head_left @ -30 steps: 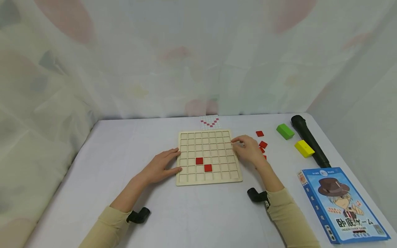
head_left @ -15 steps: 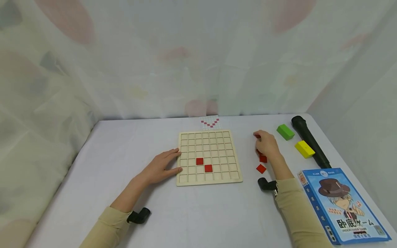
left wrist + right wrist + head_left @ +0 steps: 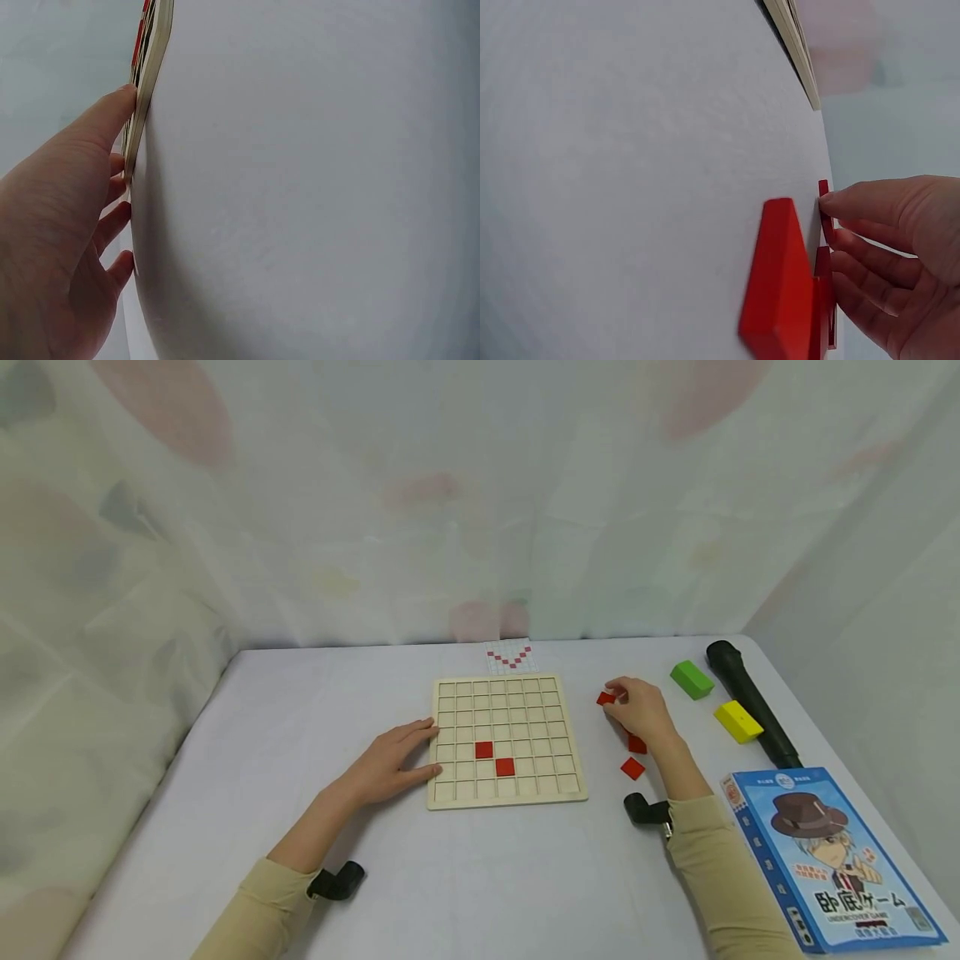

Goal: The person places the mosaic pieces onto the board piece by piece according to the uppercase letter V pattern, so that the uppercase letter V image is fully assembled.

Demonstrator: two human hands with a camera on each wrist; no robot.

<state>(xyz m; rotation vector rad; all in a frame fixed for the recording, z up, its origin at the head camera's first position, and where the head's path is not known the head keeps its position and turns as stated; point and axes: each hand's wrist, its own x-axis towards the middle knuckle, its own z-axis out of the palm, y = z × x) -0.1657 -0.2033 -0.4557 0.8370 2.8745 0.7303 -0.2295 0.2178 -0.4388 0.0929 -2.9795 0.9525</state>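
Observation:
A pale wooden grid board (image 3: 457, 793) lies flat on the table, with two red square tiles, one upper left (image 3: 483, 750) and one lower right (image 3: 505, 767), in its cells. My left hand (image 3: 390, 758) touches the board's left edge with thumb and fingertips spread; the left wrist view shows the thumb against its rim. Right of the board, my right hand (image 3: 641, 708) pinches a red tile (image 3: 606, 698) between thumb and fingers. Beneath and near that hand lie more red tiles, one by the wrist (image 3: 637, 743) and one lower (image 3: 632, 767); the hand partly hides others.
A small pattern card (image 3: 512, 657) with a red V of squares lies behind the board. On the right are a green block (image 3: 692, 679), a yellow block (image 3: 738, 721), a black microphone (image 3: 753, 703) and a blue game box (image 3: 832, 860). A curtain backs the table.
My right hand has moved from the board's right edge to the loose red tiles, and one tile has shifted left in its fingers. The left hand stays at the board.

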